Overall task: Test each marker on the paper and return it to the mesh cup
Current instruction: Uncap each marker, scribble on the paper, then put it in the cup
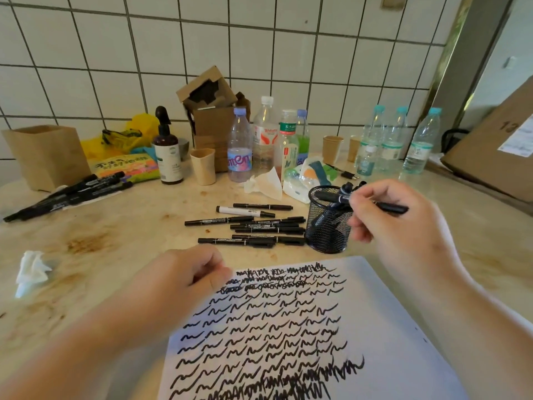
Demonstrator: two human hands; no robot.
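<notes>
A white sheet of paper covered in black squiggles lies in front of me. Beyond its top edge stands the black mesh cup with a few markers inside. My right hand grips a black marker just above and right of the cup's rim, its far end over the opening. My left hand rests at the paper's upper left corner with its fingers curled and nothing visible in it. Several black markers and one white-bodied marker lie loose left of the cup.
Another bunch of thicker black markers lies far left by a brown paper bag. Bottles, paper cups, cardboard boxes and crumpled tissues crowd the back of the stained counter. A large cardboard box leans at right.
</notes>
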